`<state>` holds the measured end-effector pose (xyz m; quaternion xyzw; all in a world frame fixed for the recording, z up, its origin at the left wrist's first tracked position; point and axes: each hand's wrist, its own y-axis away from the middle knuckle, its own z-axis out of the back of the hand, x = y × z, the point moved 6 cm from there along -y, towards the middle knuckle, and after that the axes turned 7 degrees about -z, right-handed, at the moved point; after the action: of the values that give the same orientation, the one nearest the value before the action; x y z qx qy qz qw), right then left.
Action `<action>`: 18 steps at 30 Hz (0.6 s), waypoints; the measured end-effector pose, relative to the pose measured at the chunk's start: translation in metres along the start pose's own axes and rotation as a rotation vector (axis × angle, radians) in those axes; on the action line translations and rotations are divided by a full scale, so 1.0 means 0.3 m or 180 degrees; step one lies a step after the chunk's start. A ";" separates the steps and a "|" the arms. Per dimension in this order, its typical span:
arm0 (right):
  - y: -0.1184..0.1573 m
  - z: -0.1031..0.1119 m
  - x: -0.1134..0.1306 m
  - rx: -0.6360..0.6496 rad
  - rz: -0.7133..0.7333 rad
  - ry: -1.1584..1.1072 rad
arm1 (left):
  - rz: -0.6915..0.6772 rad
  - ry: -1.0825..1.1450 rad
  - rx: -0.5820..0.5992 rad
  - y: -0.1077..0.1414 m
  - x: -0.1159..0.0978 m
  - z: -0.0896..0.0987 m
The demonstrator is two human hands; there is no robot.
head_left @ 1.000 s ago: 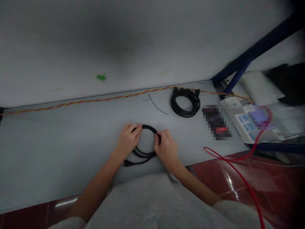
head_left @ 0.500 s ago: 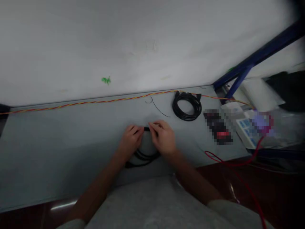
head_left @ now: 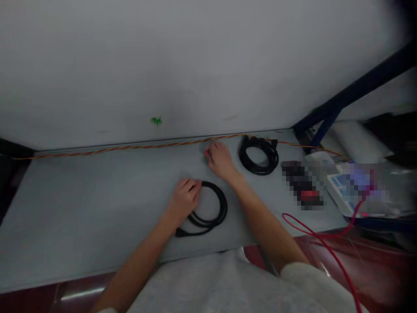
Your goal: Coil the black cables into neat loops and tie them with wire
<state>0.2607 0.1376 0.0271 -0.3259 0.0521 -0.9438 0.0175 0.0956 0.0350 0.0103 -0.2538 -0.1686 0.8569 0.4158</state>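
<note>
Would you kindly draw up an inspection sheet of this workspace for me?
Surface: grey table, dimly lit; fine marks cannot be judged.
Job's things: near coil, black, on the table, its plug end toward the person; far coil, also black, apart from it at the back right.
Clutter: dark item, masked by pixelation, right of the far coil.
Hands: left hand grips the near coil's upper left; right hand is near the back edge, contents hidden.
Cables: red-and-yellow twisted cable along the back edge; red cord looping at the front right.
Surroundings: white wall with a green mark; blue frame at right.
</note>
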 end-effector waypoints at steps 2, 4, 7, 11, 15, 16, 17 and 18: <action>0.064 0.000 0.012 0.0101 -0.0056 -0.0779 | 0.0023 0.0047 -0.0001 -0.001 0.002 0.001; 0.138 -0.013 0.019 0.0452 -0.0218 -0.1862 | 0.0032 0.0092 -0.0005 -0.002 0.004 0.002; 0.250 -0.036 0.025 0.1045 -0.0530 -0.2960 | 0.0038 0.0130 -0.0055 -0.003 0.008 0.004; 0.353 -0.042 0.011 0.1312 -0.0790 -0.3321 | 0.0115 0.0185 -0.0194 0.003 0.017 0.004; 0.391 -0.021 -0.013 0.0832 -0.0924 -0.3221 | 0.0203 0.0130 -0.0261 0.009 0.020 0.003; 0.394 -0.010 -0.014 0.0651 -0.0895 -0.3128 | 0.0249 0.0116 -0.0279 0.010 0.022 0.004; 0.394 0.001 -0.013 0.0508 -0.0842 -0.3030 | 0.0295 0.0109 -0.0301 0.011 0.024 0.006; 0.393 0.011 -0.010 0.0407 -0.0779 -0.2923 | 0.0334 0.0109 -0.0327 0.012 0.026 0.008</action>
<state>0.2649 0.0203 0.0149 -0.7111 -0.0580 -0.6987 -0.0525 0.0878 0.0388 0.0082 -0.2980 -0.1916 0.8633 0.3595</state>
